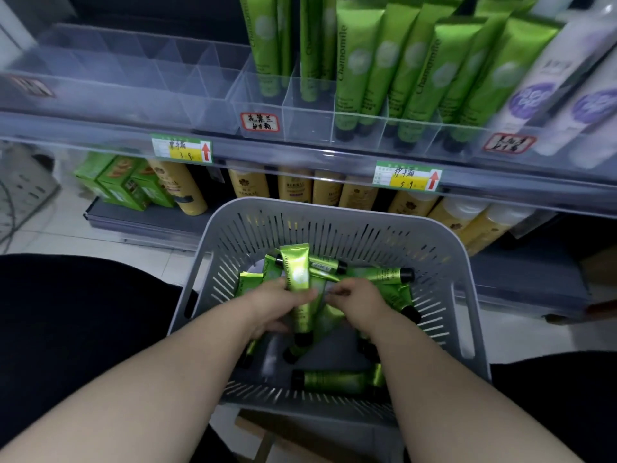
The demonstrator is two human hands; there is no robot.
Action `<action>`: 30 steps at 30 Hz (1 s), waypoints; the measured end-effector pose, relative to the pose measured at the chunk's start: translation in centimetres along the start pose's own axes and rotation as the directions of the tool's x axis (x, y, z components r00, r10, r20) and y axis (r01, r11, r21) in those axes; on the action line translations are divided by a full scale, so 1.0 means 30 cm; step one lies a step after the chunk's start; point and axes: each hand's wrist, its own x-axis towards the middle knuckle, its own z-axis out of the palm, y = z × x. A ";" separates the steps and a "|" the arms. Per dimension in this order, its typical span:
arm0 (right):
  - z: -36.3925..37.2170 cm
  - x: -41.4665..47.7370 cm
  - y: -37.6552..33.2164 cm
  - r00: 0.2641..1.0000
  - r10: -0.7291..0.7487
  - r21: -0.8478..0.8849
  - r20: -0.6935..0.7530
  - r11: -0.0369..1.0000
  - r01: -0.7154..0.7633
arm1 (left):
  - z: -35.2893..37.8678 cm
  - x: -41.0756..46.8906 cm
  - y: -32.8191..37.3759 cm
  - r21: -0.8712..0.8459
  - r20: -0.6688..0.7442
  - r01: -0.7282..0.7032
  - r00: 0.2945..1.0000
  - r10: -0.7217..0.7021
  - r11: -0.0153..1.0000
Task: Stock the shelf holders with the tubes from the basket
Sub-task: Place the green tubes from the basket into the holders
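Your left hand (278, 307) grips a green tube (298, 279), fingers curled round its middle. Right hand (359, 304) fingers curl just beside it in the basket (233, 210); can't tell if they pinch anything.

Glossy green tubes (298, 289) with black caps lie in a slotted grey basket (464, 295).

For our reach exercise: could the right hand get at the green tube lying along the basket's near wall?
Probably yes: the tube lies uncovered in the basket, just behind the right hand.

Even indoor light, blurred upper shelf corners, wide-angle edge bending
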 end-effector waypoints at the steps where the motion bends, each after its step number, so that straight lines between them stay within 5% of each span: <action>1: -0.001 -0.010 -0.011 0.999 -0.035 -0.008 -0.028 0.999 0.035 | 0.005 -0.026 0.011 0.029 -0.051 -0.052 0.997 0.053 0.998; 4: -0.005 -0.037 -0.037 0.977 -0.164 -0.204 -0.140 0.970 0.133 | 0.016 -0.066 0.020 0.291 -0.232 -0.183 0.939 0.255 0.939; 7: -0.015 -0.069 -0.071 0.947 -0.257 -0.389 -0.194 0.906 0.166 | 0.020 -0.094 0.016 0.510 -0.256 -0.233 0.878 0.404 0.828; 14: -0.011 -0.120 -0.086 0.950 -0.296 -0.571 -0.100 0.799 0.189 | 0.020 -0.133 -0.001 0.744 -0.180 -0.186 0.870 0.460 0.642; 20: -0.001 -0.115 -0.097 0.978 -0.186 -0.621 -0.096 0.779 0.087 | -0.010 -0.124 0.022 0.777 -0.192 -0.203 0.825 0.532 0.596; 25: -0.030 -0.103 -0.093 0.992 -0.072 -0.574 -0.100 0.819 0.001 | -0.004 -0.124 0.048 0.885 -0.061 -0.194 0.854 0.517 0.424; 30: -0.059 -0.147 -0.137 0.964 -0.191 -0.566 -0.185 0.823 0.054 | -0.053 -0.186 0.133 0.884 0.001 -0.303 0.763 0.647 0.356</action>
